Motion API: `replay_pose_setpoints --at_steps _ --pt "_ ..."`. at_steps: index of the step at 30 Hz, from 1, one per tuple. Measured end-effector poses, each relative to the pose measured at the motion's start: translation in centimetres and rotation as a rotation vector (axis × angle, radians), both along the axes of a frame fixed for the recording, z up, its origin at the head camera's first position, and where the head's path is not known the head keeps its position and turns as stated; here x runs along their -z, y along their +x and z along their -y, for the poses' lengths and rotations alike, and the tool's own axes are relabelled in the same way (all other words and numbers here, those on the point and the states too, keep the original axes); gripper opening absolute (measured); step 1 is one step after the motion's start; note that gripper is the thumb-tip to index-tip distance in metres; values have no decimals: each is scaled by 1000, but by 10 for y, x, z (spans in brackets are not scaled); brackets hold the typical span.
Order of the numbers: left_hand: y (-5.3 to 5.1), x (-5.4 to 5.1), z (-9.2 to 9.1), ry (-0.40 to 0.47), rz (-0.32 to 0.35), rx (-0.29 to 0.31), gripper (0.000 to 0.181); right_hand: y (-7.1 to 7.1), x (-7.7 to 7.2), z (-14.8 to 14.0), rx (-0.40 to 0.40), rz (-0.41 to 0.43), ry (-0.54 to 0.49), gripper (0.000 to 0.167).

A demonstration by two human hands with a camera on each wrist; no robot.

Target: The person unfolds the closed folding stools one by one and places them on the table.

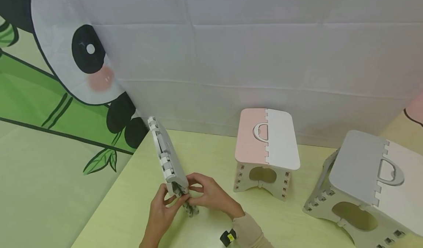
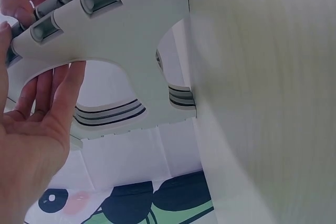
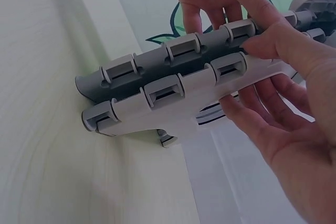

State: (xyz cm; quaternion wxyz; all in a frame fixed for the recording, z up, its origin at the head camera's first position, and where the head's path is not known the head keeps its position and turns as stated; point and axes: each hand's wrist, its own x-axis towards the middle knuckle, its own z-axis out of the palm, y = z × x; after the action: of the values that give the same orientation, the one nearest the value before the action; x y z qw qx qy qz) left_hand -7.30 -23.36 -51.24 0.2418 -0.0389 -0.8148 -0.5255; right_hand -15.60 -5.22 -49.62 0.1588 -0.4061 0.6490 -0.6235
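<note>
A folding step stool [image 1: 170, 156], grey and white and mostly folded, stands tilted on its edge at the left of the table. My left hand [image 1: 162, 211] grips its near end; in the left wrist view the fingers of that hand [image 2: 44, 129] pass behind a leg panel [image 2: 136, 40] at its cut-out. From the other side my right hand [image 1: 213, 194] holds the same end. Two hinged edges [image 3: 142, 77] lie side by side in the right wrist view, with the right thumb on them. Part of the far side is hidden.
An unfolded pink and white step stool [image 1: 281, 137] stands at mid-table by the wall cloth [image 1: 231, 57]. A larger grey and white one [image 1: 357, 163] stands at the right. The table's left edge runs beside a panda-and-bamboo print [image 1: 89, 57].
</note>
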Motion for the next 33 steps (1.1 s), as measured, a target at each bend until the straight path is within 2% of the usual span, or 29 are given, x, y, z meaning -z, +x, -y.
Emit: replay_pose_setpoints --at_steps 13,23,33 --pt "1 0 -1 6 8 -20 44 -5 -2 -8 16 11 21 55" --pt "2 -1 0 0 -19 -44 46 -9 0 -14 23 2 20 53" --pt "4 0 3 -13 -48 -34 47 -12 0 -19 28 -11 12 52"
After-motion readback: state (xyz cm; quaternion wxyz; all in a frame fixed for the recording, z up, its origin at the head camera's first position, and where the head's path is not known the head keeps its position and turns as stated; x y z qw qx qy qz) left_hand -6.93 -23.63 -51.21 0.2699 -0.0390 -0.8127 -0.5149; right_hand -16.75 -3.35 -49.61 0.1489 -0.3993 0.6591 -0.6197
